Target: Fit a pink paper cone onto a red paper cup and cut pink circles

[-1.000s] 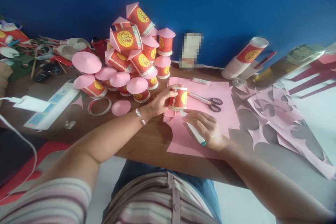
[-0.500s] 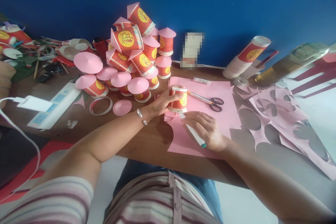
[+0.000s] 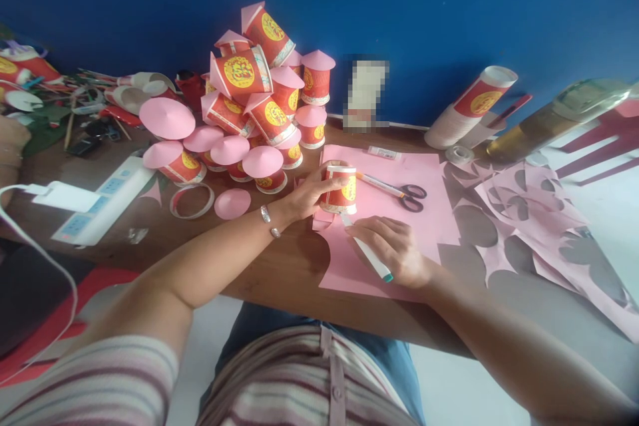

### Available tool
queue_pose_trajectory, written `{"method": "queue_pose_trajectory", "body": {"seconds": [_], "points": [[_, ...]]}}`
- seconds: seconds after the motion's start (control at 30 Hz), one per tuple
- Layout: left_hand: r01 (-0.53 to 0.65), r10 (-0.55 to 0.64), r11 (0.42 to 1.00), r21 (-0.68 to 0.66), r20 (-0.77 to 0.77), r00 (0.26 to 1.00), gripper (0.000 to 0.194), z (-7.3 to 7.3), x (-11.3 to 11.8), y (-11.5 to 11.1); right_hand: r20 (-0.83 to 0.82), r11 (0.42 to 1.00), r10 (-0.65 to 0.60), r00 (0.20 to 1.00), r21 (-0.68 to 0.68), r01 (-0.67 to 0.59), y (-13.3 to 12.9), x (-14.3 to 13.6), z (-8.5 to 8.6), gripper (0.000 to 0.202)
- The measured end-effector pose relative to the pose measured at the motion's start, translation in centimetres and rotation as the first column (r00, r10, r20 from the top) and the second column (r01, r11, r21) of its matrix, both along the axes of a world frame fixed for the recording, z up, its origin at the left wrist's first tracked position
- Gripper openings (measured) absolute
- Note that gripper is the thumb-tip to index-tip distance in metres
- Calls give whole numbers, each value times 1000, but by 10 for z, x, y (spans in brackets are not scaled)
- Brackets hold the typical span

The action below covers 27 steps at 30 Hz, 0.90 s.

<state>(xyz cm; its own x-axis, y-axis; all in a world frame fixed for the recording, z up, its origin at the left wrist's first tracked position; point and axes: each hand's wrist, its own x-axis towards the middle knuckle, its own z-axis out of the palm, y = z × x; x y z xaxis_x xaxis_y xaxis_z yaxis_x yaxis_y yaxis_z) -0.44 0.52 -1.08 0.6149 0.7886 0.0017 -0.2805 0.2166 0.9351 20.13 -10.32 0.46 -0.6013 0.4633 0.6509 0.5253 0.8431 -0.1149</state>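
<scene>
My left hand (image 3: 310, 192) is wrapped round a red and white paper cup (image 3: 344, 194) with a yellow emblem, which stands over the pink paper (image 3: 369, 266). In my right hand (image 3: 392, 246) is a slim white utility knife (image 3: 372, 258) with a green end. Its narrow tip points at the bottom edge of the cup; whether it touches cannot be made out. Just behind the cup lie black-handled scissors (image 3: 413, 198) and an orange and white pen (image 3: 374, 183), both on the paper. A glue stick (image 3: 384, 153) rests near the paper's far edge.
Several red cups with pink cone tops (image 3: 239, 73) are piled at the back left. A tape roll (image 3: 192, 202) and a power strip (image 3: 100, 203) lie to the left. Pink paper scraps (image 3: 529, 206), stacked cups (image 3: 469, 110) and a bottle (image 3: 554, 120) occupy the right.
Almost nothing differs. Both hands keep their hold on the cup and the utility knife, with only a slight shift of the right fingers.
</scene>
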Motion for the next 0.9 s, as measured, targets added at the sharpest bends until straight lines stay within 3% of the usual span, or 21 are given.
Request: {"method": "queue_pose_trajectory", "body": {"seconds": [0.37,0.9], "points": [[-49,50,999,-10,96,994,36,-7,1,7,-22,998,-25,999,55,26,1,0,0,26],[68,-61,996,-58,125,990,41,-4,2,10,-18,1000,-20,1000,2,20,0,4,-3,31]]}}
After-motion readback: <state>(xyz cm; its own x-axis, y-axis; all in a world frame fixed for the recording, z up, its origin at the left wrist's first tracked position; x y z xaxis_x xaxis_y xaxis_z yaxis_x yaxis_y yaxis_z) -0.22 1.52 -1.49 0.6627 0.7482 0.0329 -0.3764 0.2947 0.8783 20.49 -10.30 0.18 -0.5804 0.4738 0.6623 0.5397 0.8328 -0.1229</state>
